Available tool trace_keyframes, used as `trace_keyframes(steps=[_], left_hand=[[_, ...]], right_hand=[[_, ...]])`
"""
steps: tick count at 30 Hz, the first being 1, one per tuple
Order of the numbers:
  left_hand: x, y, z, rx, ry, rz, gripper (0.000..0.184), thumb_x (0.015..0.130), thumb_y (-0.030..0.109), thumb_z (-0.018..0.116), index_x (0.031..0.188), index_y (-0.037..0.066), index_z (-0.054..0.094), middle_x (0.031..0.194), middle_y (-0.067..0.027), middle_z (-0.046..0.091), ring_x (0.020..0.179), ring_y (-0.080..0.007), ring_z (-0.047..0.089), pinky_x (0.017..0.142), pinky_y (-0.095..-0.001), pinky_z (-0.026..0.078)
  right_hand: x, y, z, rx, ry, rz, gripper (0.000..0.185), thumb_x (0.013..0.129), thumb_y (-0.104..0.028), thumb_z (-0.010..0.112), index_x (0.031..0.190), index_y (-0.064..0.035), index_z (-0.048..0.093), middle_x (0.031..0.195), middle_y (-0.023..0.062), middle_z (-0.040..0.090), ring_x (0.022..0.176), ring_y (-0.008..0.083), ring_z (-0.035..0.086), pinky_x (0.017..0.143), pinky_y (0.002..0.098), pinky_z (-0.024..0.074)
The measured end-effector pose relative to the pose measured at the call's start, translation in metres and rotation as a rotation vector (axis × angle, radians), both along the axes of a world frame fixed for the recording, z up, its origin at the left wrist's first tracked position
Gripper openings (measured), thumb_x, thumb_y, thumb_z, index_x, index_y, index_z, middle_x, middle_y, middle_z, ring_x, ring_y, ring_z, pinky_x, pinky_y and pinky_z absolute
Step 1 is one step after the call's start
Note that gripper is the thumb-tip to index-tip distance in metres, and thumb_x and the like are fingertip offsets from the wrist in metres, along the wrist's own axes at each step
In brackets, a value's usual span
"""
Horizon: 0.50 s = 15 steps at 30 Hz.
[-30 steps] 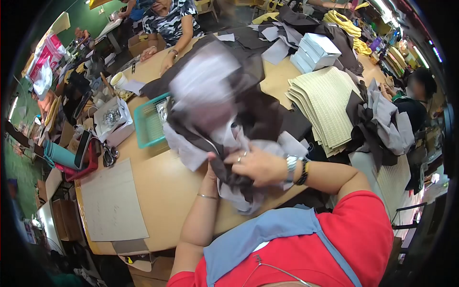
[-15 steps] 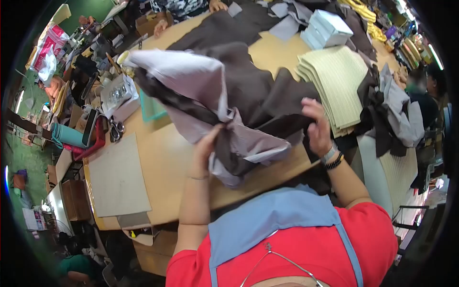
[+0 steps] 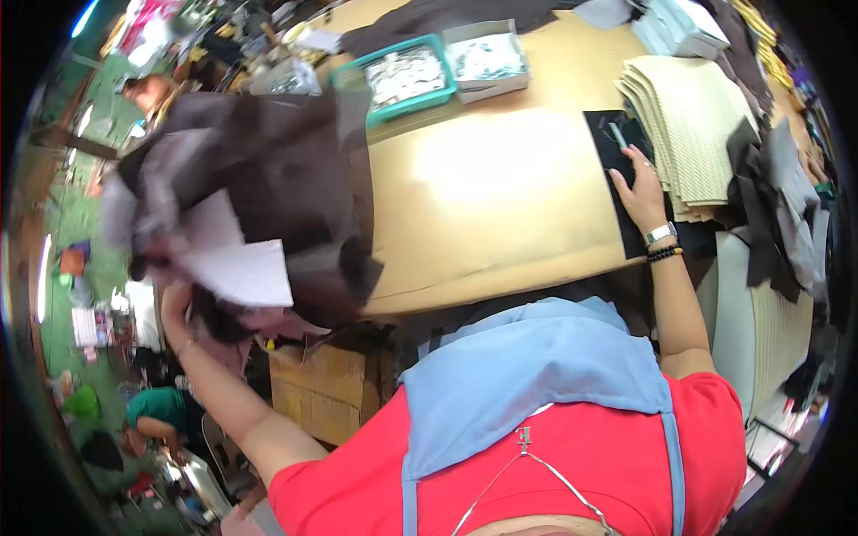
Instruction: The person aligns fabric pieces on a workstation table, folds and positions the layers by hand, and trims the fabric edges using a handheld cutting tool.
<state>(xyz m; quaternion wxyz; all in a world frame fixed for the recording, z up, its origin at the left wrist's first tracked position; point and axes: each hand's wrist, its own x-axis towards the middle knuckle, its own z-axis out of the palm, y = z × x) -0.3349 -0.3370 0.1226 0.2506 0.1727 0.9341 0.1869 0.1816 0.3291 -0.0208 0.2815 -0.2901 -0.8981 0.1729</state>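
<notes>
My left hand (image 3: 175,302) grips a large bundle of dark brown fabric (image 3: 299,170) with pale lining pieces (image 3: 246,272). The bundle is held out at the left, blurred by motion, and hides part of the hand. At the right, my right hand (image 3: 642,195) lies over a black piece (image 3: 626,214) on the tabletop, its fingers apart. Just beyond the fingertips is a small light-coloured tool (image 3: 618,136).
A teal basket (image 3: 413,112) and a white box (image 3: 496,87), both with small pieces inside, stand at the back of the table (image 3: 483,268). Cream textured sheets (image 3: 693,134) are stacked at the right beside crumpled fabric (image 3: 778,179). A person (image 3: 156,411) is at the lower left.
The fabric bundle has moved from the table's middle to the far left in my left hand. My right hand, earlier on the bundle, has let go and come down at the right. The view has shifted.
</notes>
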Motion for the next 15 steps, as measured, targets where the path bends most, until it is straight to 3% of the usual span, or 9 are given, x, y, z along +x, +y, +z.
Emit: trace_keyframes(steps=[3,7,10,13,15], left_hand=[[-0.028,-0.019,-0.047,-0.094,0.189,-0.046,0.051,0.085,0.013,0.067,0.134,0.003,0.054,0.123,-0.0127,0.064,0.11,-0.0253,0.062,0.096,-0.0347,0.048],[0.002,0.026,-0.098,-0.165,0.558,0.099,0.077,0.074,0.029,0.074,0.142,0.008,0.045,0.14,-0.0165,0.052,0.129,-0.0327,0.05,0.105,-0.0516,0.038],[0.061,0.11,-0.042,-0.478,0.673,0.307,0.091,0.073,0.037,0.075,0.152,0.015,0.033,0.155,-0.0132,0.036,0.141,-0.0352,0.037,0.11,-0.0684,0.024],[0.044,0.113,-0.045,-0.183,0.928,0.308,0.09,0.078,0.059,0.066,0.152,0.02,0.035,0.156,-0.0104,0.035,0.143,-0.036,0.033,0.103,-0.079,0.02],[0.063,0.132,-0.04,-0.267,0.987,0.261,0.093,0.077,0.067,0.063,0.152,0.02,0.035,0.157,-0.0096,0.035,0.145,-0.0367,0.03,0.104,-0.0776,0.02]], right_hand=[[-0.001,0.002,-0.006,0.065,-0.073,-0.009,0.041,0.093,-0.024,0.064,0.126,-0.0021,0.057,0.136,0.0233,0.054,0.127,0.038,0.051,0.107,0.0435,0.0393],[0.0,0.003,-0.009,0.065,-0.123,-0.024,0.04,0.095,-0.025,0.061,0.128,-0.0028,0.058,0.139,0.0222,0.053,0.131,0.0371,0.048,0.109,0.0427,0.0382],[0.001,0.007,-0.012,0.094,-0.141,-0.016,0.038,0.095,-0.025,0.06,0.127,-0.0029,0.058,0.139,0.0214,0.053,0.129,0.0363,0.05,0.108,0.0435,0.0388],[-0.001,0.003,-0.011,0.12,-0.142,-0.037,0.037,0.095,-0.024,0.061,0.125,-0.0033,0.059,0.137,0.0215,0.055,0.127,0.0362,0.051,0.108,0.0437,0.0393],[-0.002,0.004,-0.01,0.121,-0.138,-0.039,0.036,0.094,-0.024,0.061,0.124,-0.0035,0.06,0.136,0.0213,0.055,0.127,0.0362,0.051,0.107,0.0436,0.0397]])
